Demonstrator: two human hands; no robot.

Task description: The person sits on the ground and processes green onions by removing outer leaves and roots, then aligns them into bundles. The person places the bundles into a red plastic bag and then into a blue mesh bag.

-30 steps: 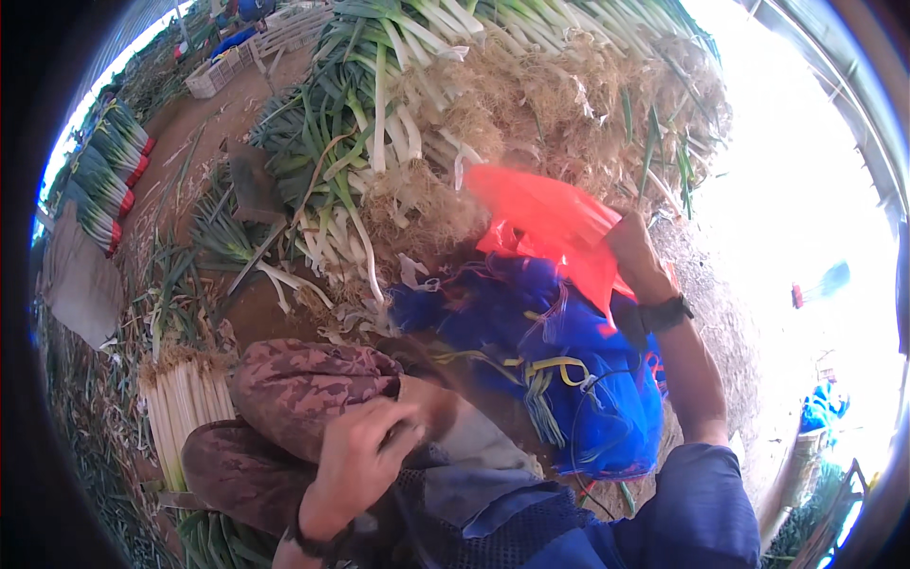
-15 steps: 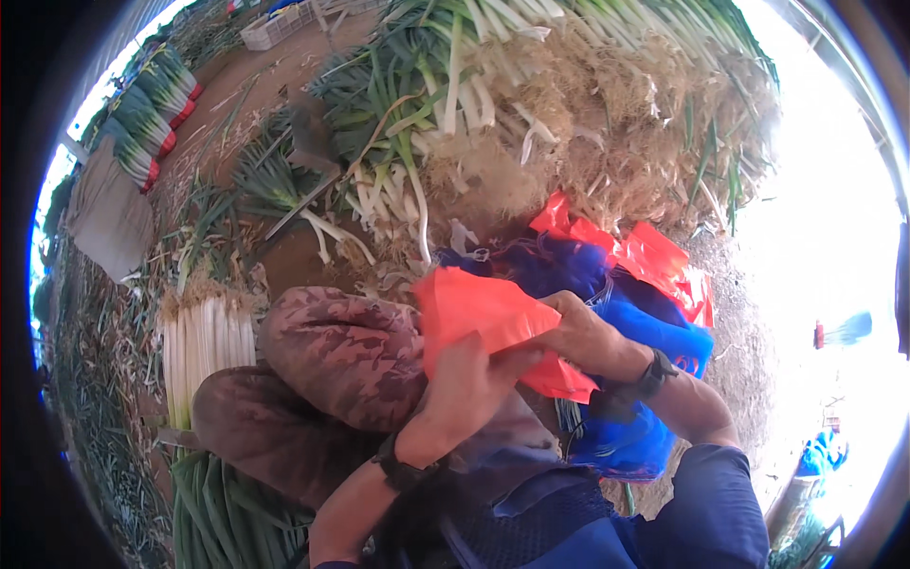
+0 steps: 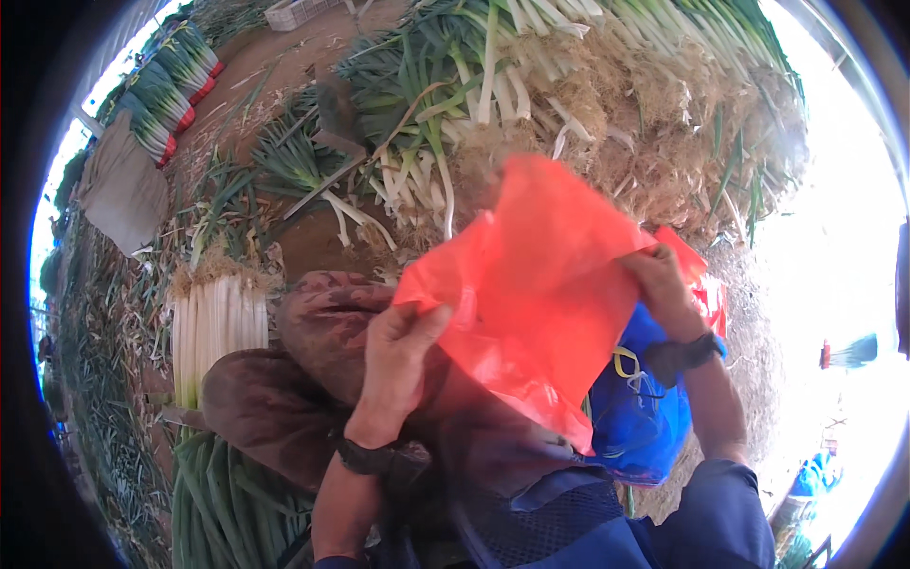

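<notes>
A red plastic sheet or bag (image 3: 545,284) is spread out in the air between my two hands, above my lap. My left hand (image 3: 400,353) pinches its left edge between thumb and fingers. My right hand (image 3: 664,284) grips the opposite edge. Under the red plastic at the right lies a blue mesh bag (image 3: 640,417), partly covered, with a yellow tie on it. On my left a thick bundle of leeks or large green onions (image 3: 221,327) rests beside my bent knee (image 3: 327,322), its roots pointing away from me.
A big heap of leeks with dry tangled roots (image 3: 626,104) lies across the far side. A long-handled blade (image 3: 327,185) rests on the soil among loose stalks. Bundles in red wraps (image 3: 175,100) and a pale crate (image 3: 301,11) are at the far left.
The red plastic has gone from folded and bunched to stretched wide. My hands have moved apart, the left one to the left and the right one to the right and farther away.
</notes>
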